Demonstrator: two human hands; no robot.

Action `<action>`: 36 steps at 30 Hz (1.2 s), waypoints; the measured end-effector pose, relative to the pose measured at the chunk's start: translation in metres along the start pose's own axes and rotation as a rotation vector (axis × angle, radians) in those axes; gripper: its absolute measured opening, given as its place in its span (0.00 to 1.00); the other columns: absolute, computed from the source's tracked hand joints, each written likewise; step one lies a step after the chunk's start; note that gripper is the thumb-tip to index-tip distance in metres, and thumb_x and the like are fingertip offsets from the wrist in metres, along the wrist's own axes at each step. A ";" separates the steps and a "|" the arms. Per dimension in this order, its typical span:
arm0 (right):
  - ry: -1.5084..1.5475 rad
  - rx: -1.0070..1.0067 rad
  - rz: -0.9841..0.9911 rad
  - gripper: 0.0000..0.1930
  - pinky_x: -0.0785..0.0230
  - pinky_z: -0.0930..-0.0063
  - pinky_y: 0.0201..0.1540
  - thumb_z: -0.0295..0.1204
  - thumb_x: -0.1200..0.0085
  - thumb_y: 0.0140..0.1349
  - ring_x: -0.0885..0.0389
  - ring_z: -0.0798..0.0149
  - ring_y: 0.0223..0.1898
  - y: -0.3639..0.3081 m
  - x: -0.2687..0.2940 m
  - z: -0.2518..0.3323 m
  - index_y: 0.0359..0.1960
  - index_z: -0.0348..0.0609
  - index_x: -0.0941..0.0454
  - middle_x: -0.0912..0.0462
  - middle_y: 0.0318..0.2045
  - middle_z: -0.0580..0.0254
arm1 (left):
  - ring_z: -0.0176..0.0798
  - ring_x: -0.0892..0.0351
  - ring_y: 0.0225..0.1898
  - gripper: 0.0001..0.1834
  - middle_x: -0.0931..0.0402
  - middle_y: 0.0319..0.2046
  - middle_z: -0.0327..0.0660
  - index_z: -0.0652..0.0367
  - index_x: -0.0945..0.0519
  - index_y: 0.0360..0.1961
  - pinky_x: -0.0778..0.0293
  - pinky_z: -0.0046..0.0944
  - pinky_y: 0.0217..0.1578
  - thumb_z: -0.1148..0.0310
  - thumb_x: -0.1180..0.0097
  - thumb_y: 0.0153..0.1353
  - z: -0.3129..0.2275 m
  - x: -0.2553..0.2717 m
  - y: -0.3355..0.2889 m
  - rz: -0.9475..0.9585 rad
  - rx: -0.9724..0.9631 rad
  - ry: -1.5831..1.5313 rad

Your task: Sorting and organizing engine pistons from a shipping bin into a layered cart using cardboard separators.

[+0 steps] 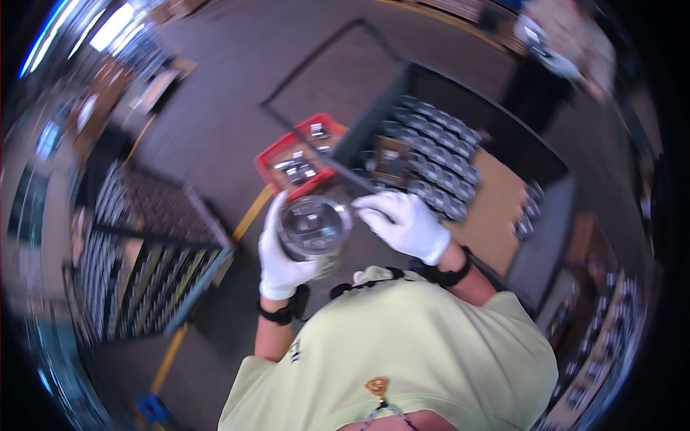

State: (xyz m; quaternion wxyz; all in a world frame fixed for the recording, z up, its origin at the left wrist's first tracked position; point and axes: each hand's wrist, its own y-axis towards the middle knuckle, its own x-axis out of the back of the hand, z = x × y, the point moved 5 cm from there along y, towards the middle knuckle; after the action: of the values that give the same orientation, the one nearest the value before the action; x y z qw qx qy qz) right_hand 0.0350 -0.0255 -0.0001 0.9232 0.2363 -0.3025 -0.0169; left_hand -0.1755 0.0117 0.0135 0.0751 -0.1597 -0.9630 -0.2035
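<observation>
My left hand (279,253), in a white glove, is wrapped round the side of a shiny, round, cylindrical part (314,226). Its top faces up; blur hides whether it is polished metal or clear material. Close to the right side of that part is my right hand (404,224), also gloved in white. Its fingers are bent and pressed together near the rim, and I cannot make out what they hold, if anything. Just beyond my left hand sits a red crate (263,161) with several shiny metal parts (296,168) in it.
A big dark bin (496,108) at the right holds rows of round metal parts (438,154) on brown cardboard (489,208). Racks of parts (151,280) stand at the left. Another person (568,43) is at the far right. Yellow lines (253,214) mark the floor.
</observation>
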 end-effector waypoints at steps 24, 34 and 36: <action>-0.245 -1.378 0.746 0.20 0.31 0.59 0.52 0.43 0.53 0.57 0.21 0.46 0.49 -0.355 0.116 -0.474 0.45 0.43 0.21 0.19 0.47 0.49 | 0.50 0.37 0.63 0.47 0.30 0.58 0.47 0.54 0.29 0.60 0.49 0.52 0.65 0.31 0.42 0.47 0.315 -0.356 0.006 1.353 0.398 1.031; -0.484 -1.524 1.087 0.26 0.40 0.63 0.66 0.35 0.48 0.60 0.36 0.50 0.65 -0.492 0.143 -0.610 0.62 0.49 0.31 0.33 0.64 0.52 | 0.50 0.35 0.58 0.40 0.30 0.53 0.38 0.41 0.21 0.49 0.53 0.68 0.62 0.31 0.39 0.36 0.337 -0.366 -0.014 1.139 0.183 1.046; -0.399 -1.653 1.035 0.28 0.44 0.63 0.68 0.34 0.48 0.60 0.38 0.50 0.66 -0.518 0.145 -0.617 0.64 0.49 0.34 0.36 0.65 0.52 | 0.50 0.34 0.57 0.41 0.31 0.54 0.37 0.40 0.22 0.49 0.52 0.70 0.60 0.29 0.42 0.35 0.335 -0.365 -0.014 1.111 0.141 1.046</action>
State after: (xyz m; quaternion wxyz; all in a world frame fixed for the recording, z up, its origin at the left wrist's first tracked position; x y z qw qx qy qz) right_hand 0.5608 -0.2473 -0.5865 0.6235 -0.6495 -0.4111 0.1429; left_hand 0.1352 0.0377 -0.3713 0.6224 -0.4981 -0.5911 -0.1229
